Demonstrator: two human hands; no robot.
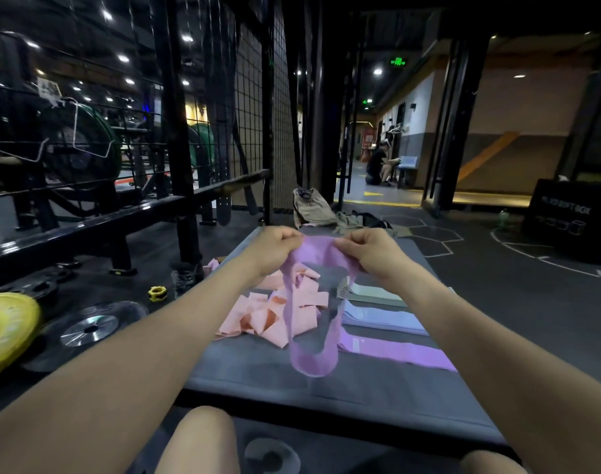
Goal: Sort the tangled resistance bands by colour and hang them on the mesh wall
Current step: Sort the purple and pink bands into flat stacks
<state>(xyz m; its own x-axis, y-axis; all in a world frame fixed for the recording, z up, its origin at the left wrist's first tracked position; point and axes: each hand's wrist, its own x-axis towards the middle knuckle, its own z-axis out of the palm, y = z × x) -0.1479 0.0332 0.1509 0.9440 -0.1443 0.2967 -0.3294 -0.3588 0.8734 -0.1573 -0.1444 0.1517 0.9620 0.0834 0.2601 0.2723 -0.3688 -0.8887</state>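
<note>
A purple resistance band [312, 357] hangs as a loop above the grey mat [258, 367]. My left hand [275, 248] pinches its top edge on one side and my right hand [371, 251] pinches the other side, both raised over the mat. Below lies a tangled heap of pink bands [275, 313]. To the right, flat on the mat, lie a green band [377, 292], a pale blue band [384, 318] and another purple band [401, 352]. The black mesh wall [254, 107] stands behind the mat at the left.
A yellow weight plate [5, 330] and dark plates [90, 326] lie on the floor at the left, with a yellow collar [157, 293]. A khaki bag [311, 206] sits beyond the mat. A black box [566, 213] stands at the right. A person sits far back.
</note>
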